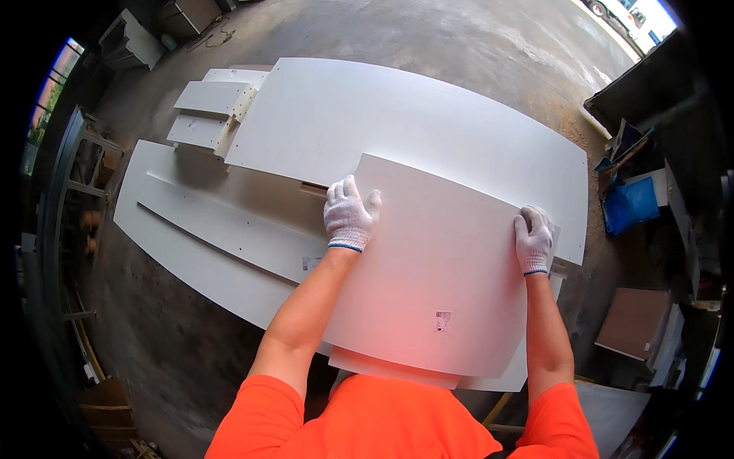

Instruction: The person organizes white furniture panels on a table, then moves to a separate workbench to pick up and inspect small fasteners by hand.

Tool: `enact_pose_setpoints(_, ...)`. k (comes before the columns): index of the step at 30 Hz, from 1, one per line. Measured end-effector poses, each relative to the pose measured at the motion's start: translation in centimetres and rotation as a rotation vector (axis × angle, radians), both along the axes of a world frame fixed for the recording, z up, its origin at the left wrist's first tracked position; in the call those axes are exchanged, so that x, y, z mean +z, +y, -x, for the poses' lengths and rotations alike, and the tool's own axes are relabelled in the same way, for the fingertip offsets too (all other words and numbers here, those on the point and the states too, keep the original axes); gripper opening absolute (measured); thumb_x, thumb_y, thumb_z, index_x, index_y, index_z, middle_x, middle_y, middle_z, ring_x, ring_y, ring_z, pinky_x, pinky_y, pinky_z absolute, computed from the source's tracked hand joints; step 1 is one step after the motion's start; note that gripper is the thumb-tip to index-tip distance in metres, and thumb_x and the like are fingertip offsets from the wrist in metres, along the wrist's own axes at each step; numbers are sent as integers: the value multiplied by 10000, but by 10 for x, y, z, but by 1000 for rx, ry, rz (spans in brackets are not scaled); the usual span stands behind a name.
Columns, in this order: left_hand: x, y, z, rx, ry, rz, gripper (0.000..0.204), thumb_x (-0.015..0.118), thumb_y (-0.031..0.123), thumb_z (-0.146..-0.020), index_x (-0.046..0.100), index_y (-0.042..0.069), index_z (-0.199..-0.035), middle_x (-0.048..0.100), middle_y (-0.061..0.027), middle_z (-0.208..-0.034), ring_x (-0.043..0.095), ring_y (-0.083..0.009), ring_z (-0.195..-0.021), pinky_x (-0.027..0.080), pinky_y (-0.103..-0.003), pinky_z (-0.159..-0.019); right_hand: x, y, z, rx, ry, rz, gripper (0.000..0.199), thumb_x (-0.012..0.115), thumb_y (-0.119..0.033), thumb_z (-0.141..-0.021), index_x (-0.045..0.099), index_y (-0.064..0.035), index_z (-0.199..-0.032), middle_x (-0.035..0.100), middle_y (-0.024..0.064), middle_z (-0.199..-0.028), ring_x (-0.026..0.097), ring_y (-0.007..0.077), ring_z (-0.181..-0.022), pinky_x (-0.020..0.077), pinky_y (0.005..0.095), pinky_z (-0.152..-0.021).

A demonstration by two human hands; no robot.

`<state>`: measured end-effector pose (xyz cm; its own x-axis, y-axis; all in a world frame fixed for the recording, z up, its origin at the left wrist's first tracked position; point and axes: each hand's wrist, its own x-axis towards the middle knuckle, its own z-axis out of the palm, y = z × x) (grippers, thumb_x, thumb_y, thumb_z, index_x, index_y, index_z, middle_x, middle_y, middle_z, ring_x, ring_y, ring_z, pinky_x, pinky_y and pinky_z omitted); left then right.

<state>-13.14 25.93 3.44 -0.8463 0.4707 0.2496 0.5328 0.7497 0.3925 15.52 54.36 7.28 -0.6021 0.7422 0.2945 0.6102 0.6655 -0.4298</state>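
Note:
A white rectangular panel (428, 252) with a small printed label (443, 320) lies in front of me, overlapping other boards. My left hand (350, 216), in a white knit glove with a blue cuff edge, grips its left edge, the thumb over the face. On the opposite edge my right hand (534, 239), gloved the same way, has its fingers curled round the panel's side; part of the grip is hidden. Beyond it rests a larger white board (413, 107). Under both, to the left, stretches a long white board (168, 222) with a narrow strip (229, 218) on top.
Several smaller drilled white pieces (214, 98) are stacked at the far left of the boards. A metal rack (73, 183) stands along the left side. To the right are a blue plastic bag (631, 205) and a brown board (631, 323) on the concrete floor (489, 46).

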Motion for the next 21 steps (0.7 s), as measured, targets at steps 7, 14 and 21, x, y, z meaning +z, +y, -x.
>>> enact_pose_setpoints(7,2,-3,-4,10,38,-16,664,642,481,-891,524,-7,-1326,595,-169,-1259,515,-346,-1265,469,-495,-992,26,-56,209,223,-50,807,250,705,-193,-775,780,1,-915,717,62,-786,642,134,-734,536,300,-713)
enact_pose_setpoints(14,6,2,-4,9,-35,-35,658,609,467,-900,506,-1,-1351,570,-153,-1312,496,-354,-1290,429,-502,-1050,13,-95,313,360,-108,858,248,710,-193,-760,784,-6,-906,722,85,-773,655,162,-732,543,314,-715)
enact_pose_setpoints(21,6,-3,-1,10,-22,-33,654,618,469,-891,519,1,-1338,586,-154,-1285,509,-347,-1279,439,-493,-1023,6,-90,302,305,-84,883,270,725,-209,-744,795,-7,-909,748,92,-805,687,162,-768,558,319,-741)
